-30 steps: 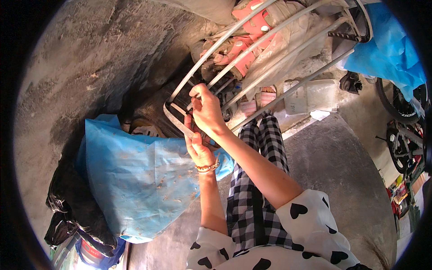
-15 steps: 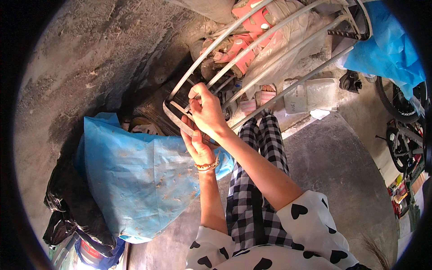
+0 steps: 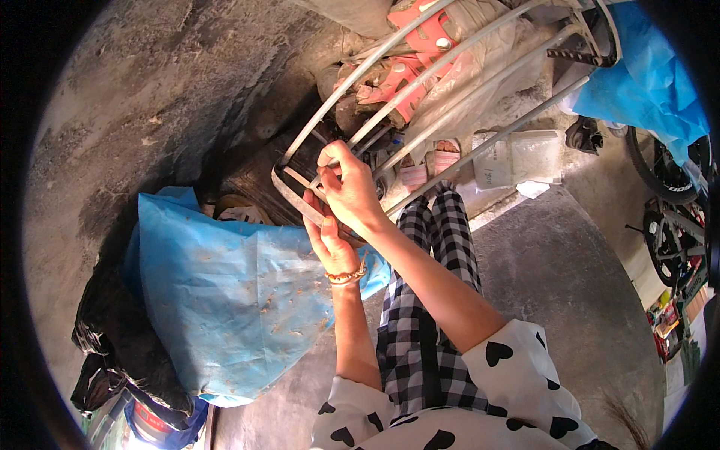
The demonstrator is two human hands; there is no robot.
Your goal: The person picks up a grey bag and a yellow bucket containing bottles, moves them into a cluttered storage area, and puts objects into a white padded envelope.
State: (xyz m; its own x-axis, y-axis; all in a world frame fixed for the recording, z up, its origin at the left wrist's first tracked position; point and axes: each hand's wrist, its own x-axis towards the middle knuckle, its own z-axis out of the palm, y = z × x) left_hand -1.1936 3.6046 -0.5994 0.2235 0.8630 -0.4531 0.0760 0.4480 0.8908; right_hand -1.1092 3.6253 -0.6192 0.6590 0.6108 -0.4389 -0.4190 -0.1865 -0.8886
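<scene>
A metal rack [image 3: 469, 84] of several long pale tubes slants across the upper middle, joined at its near left end by a flat curved bar. My left hand [image 3: 335, 244] is closed round that bar, thumb on top and fingers behind it. Just above, my right hand [image 3: 349, 186] is curled with thumb and fingers pinched together by the ends of the inner tubes. Whatever lies between those fingertips is too small or hidden to make out. Beneath my hands and the rack's end is a dark brown surface [image 3: 259, 182].
A blue sheet [image 3: 232, 292] drapes at left, beside a black plastic bag [image 3: 131, 337]. Pink items [image 3: 401, 86] and clear plastic lie behind the tubes. Pink-striped slippers [image 3: 445, 160] and a pale packet [image 3: 536, 156] rest on the floor. A bicycle wheel [image 3: 664, 176] stands at right.
My right hand has shifted very slightly right, its fingers still pinched at the rack's end. My left hand keeps its hold on the bar.
</scene>
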